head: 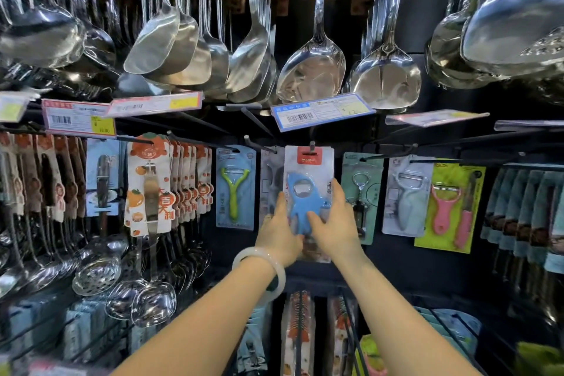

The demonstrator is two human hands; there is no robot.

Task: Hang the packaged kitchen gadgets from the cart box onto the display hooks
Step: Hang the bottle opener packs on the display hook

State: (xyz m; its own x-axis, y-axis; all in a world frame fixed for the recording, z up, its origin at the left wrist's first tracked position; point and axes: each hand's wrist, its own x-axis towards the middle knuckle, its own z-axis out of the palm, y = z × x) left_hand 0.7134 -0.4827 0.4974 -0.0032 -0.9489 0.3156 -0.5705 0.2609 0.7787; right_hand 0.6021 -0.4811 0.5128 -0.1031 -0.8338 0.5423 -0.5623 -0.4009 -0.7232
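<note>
dark store peg wall. blue bottle opener pack (308, 192) hangs on centre display hook (312, 145); left hand (279, 230) and right hand (331, 224) pinch its lower edges, fingers curled round both sides.

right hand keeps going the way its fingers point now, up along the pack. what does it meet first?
Probably the pack's red header card at the hook. The right hand already holds the blue bottle-opener pack, fingers aimed up along it. The blue price tag hangs higher; depth is unclear.
</note>
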